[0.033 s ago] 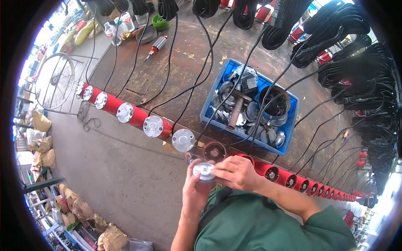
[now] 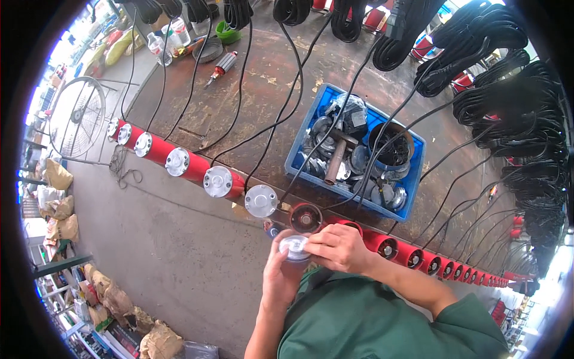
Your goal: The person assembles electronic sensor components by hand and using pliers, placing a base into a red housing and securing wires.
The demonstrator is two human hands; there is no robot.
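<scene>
In front of my body, my left hand (image 2: 282, 268) grips a round, silvery metal end cap (image 2: 295, 248) by its rim, its inner side facing up. My right hand (image 2: 338, 248) has its fingers pinched together at the cap's right side; whatever they hold is too small to make out. Just beyond my hands stands an open red motor housing (image 2: 305, 218) with a round shaft end in its middle. To its left is a red housing closed by a metal cap (image 2: 260, 200). Further right, another open red housing (image 2: 388, 247) shows its inside.
On the worn bench (image 2: 239, 119) sits a blue crate (image 2: 295, 173) full of metal caps, with a hammer (image 2: 338, 160) on top. Black cables run from the housings to hanging coils (image 2: 391, 54). A red-and-silver rotor (image 2: 223, 67) and a green bowl (image 2: 228, 32) lie farther back.
My left hand and the cap have shifted very slightly right and toward me. My right fingers stay at the cap's side.
</scene>
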